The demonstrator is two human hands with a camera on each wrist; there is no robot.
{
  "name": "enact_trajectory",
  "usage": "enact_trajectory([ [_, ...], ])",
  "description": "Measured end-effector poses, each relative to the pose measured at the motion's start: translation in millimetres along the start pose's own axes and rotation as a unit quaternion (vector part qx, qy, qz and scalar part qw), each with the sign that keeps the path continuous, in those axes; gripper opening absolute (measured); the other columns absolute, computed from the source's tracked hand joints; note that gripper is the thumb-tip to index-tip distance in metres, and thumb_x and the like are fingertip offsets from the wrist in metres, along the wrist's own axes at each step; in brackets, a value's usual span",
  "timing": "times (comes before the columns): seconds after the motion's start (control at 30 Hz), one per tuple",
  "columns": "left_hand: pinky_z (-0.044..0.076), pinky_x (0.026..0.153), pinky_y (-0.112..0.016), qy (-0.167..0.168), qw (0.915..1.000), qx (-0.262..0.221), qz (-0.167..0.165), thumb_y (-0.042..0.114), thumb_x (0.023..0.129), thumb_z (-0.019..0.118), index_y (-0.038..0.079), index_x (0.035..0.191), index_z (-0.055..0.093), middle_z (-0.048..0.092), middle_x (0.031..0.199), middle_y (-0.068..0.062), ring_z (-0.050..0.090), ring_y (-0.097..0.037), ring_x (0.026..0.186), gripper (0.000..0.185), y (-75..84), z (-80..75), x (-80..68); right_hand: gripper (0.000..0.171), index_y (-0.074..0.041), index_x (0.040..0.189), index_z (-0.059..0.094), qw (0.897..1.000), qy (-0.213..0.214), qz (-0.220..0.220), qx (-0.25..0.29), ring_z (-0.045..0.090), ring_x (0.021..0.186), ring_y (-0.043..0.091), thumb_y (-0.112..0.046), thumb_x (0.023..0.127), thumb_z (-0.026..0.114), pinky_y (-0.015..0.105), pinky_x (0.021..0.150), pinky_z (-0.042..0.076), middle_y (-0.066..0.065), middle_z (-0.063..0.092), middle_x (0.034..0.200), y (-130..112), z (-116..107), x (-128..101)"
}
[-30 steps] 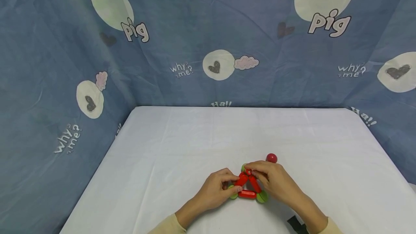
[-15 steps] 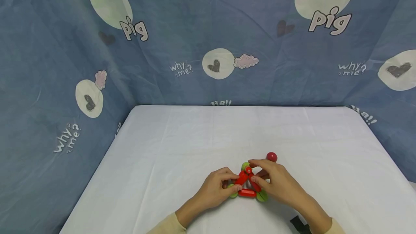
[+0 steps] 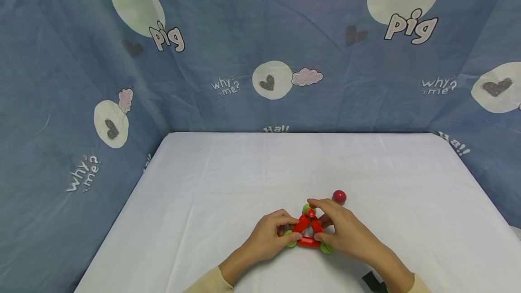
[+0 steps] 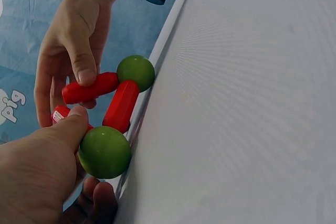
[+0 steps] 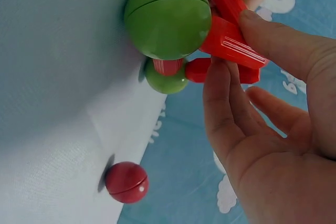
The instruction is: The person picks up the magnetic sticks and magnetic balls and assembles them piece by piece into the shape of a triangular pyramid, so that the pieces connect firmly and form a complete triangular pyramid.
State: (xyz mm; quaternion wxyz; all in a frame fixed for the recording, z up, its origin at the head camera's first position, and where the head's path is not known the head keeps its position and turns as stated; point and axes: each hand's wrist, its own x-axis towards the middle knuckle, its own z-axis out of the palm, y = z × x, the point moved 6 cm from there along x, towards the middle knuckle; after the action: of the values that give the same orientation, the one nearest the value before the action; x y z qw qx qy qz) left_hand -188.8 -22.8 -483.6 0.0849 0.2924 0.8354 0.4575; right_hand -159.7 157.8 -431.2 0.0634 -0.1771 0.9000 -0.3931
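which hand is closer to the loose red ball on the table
Right. The right hand lies just near-left of the red ball, not touching it; the left hand sits farther left, beyond the red-and-green structure.

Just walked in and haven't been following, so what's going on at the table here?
A person sits at a white table working with both hands on a small frame of red rods joined by green balls. The left hand holds the frame's left side, thumb against a green ball. The right hand pinches one of the upright red rods near the top. A single red ball lies loose on the table just beyond the right hand, untouched.
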Motion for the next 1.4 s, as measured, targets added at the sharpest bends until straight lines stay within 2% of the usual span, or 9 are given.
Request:
enact_trajectory([
  [0.33,0.043,0.061,-0.014,0.006,0.9999,-0.015,-0.001,0.033,0.085,0.082,0.015,0.110,0.079,0.068,0.093,0.008,0.049,0.002,0.069,0.031,-1.3,0.3,-1.0,0.074,-0.010,0.147,0.050,1.000,-0.013,-0.004,0.005,0.069,0.098,0.008,-0.010,0.082,0.085,0.028,0.084,0.060,0.004,0.061,0.135,1.7,-2.3,-1.9],
  [0.5,0.042,0.059,-0.013,0.008,0.9996,-0.026,0.003,0.033,0.083,0.083,0.015,0.109,0.079,0.069,0.093,0.007,0.048,0.002,0.068,0.031,-1.2,0.6,-1.6,0.076,-0.013,0.148,0.049,1.000,-0.013,-0.001,-0.021,0.069,0.101,0.013,-0.014,0.081,0.086,0.034,0.085,0.060,0.005,0.060,0.134,5.6,-17.4,-4.9],
  [0.57,0.042,0.059,-0.013,0.009,0.9995,-0.029,0.005,0.032,0.083,0.084,0.015,0.108,0.079,0.068,0.092,0.007,0.048,0.003,0.068,0.031,-1.2,0.5,-1.7,0.073,-0.011,0.145,0.051,0.999,0.009,0.002,-0.034,0.068,0.098,0.013,-0.013,0.082,0.086,0.034,0.085,0.060,0.006,0.061,0.130,9.4,-27.8,-5.0],
  [0.73,0.043,0.060,-0.014,0.009,0.9995,-0.032,0.003,0.031,0.083,0.084,0.015,0.108,0.079,0.069,0.093,0.007,0.049,0.002,0.069,0.030,-1.2,0.1,-2.0,0.061,-0.004,0.137,0.059,0.991,0.108,0.042,-0.071,0.066,0.088,0.011,-0.011,0.082,0.085,0.030,0.078,0.059,0.011,0.065,0.122,31.1,-49.8,-1.9],
  [0.83,0.043,0.061,-0.014,0.008,0.9995,-0.031,0.001,0.031,0.084,0.084,0.016,0.108,0.079,0.069,0.093,0.008,0.049,0.001,0.069,0.029,-1.6,0.1,-2.3,0.059,-0.001,0.135,0.060,0.984,0.134,0.076,-0.088,0.066,0.084,0.011,-0.012,0.082,0.085,0.027,0.074,0.056,0.015,0.065,0.123,46.1,-53.9,1.4],
  [0.93,0.042,0.060,-0.014,0.008,0.9995,-0.030,-0.001,0.031,0.084,0.084,0.016,0.108,0.079,0.068,0.093,0.008,0.049,0.001,0.069,0.029,-2.0,0.3,-2.1,0.060,0.002,0.134,0.059,0.982,0.133,0.098,-0.090,0.065,0.084,0.014,-0.014,0.083,0.085,0.027,0.073,0.056,0.019,0.065,0.122,57.5,-53.0,5.5],
  [1.17,0.042,0.060,-0.013,0.007,0.9995,-0.031,-0.002,0.031,0.083,0.084,0.015,0.109,0.079,0.068,0.093,0.008,0.048,0.002,0.068,0.031,-1.7,0.5,-1.8,0.062,0.006,0.134,0.059,0.980,0.115,0.142,-0.073,0.069,0.092,0.023,-0.020,0.084,0.084,0.041,0.077,0.060,0.023,0.067,0.120,76.2,-47.2,10.9],
  [1.4,0.043,0.061,-0.013,0.005,0.9994,-0.034,0.000,0.030,0.084,0.084,0.014,0.109,0.079,0.069,0.093,0.006,0.048,0.003,0.069,0.030,-1.8,0.4,-2.3,0.064,0.006,0.135,0.058,0.978,0.104,0.171,-0.062,0.069,0.094,0.022,-0.022,0.084,0.084,0.038,0.077,0.059,0.021,0.068,0.121,86.7,-45.0,12.0],
])
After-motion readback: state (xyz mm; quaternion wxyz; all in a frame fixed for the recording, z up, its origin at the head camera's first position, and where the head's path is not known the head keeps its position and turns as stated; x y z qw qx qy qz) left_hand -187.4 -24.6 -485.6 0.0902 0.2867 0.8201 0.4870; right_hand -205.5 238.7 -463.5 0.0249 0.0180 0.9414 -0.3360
